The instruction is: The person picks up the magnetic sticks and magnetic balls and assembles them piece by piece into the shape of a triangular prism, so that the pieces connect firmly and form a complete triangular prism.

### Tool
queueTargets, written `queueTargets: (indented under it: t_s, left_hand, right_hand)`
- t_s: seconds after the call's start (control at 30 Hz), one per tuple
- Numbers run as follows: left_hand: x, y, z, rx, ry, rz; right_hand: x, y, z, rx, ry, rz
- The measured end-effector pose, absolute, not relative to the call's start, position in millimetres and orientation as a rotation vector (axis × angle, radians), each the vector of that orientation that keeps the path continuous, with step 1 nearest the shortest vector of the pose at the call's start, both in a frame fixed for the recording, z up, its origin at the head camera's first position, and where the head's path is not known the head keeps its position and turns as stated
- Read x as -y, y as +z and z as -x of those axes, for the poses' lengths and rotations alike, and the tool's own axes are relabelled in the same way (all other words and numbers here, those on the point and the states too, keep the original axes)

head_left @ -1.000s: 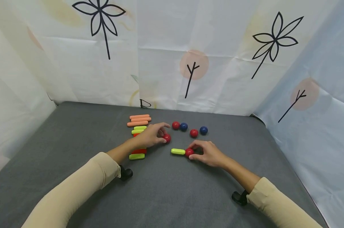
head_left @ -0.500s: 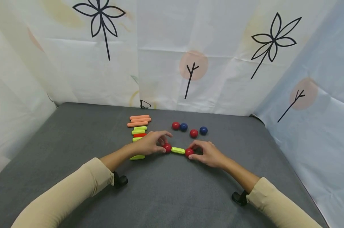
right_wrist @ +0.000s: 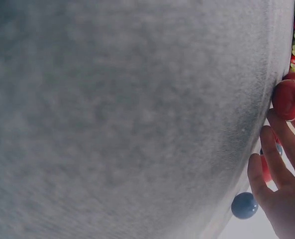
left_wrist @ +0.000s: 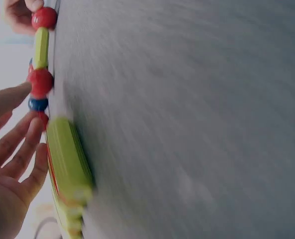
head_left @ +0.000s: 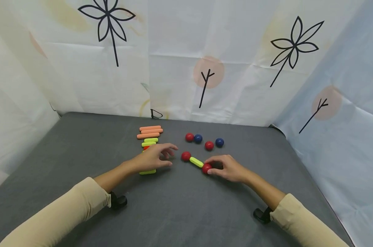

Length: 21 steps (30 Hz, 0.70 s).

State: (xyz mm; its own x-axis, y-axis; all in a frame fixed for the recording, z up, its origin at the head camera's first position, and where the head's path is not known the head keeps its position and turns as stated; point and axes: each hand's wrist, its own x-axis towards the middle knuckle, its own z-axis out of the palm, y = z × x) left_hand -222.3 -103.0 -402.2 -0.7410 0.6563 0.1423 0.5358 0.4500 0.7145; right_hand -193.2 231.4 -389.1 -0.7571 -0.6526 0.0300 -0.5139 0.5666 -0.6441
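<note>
Lime stick (head_left: 196,162) lies on the worktop (head_left: 180,212) between the two hands, well in from the far edge and roughly midway between the left and right edges. A red ball meets each end: the left red ball (head_left: 186,156) sits at the end towards the far edge, the right red ball (head_left: 206,168) at the end nearer the person, so the long axis slants from far left to near right. The right hand (head_left: 228,168) pinches the right red ball between thumb and forefinger, its other fingers reaching out loosely. The left hand (head_left: 152,157) has its thumb and fingers spread wide with nothing between them, and that gap faces the left red ball, which lies just beyond the fingertips, to their right. In the left wrist view a fingertip overlaps this ball, yet from the head view the two are apart. Of the two hands, the right is nearer the stick. Towards the far edge, past the stick, sit four loose balls (head_left: 209,145), red and blue; orange sticks (head_left: 148,136) lie beyond the left hand, which partly hides a row of lime and red sticks (head_left: 148,144).
</note>
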Motion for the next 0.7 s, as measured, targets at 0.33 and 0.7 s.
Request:
queueTargets:
  t_s: [0.33,0.7]
  left_hand:
    - [151.7,-398.8,205.7,-2.588,1.235,-1.101]
    - [178.0,-408.6,191.9,-2.589,1.159,-1.052]
  right_hand:
    - [-231.5,-390.3,190.9,-2.619,-0.998,0.947]
    - [-230.0,-391.6,189.8,-2.607,-1.018,0.936]
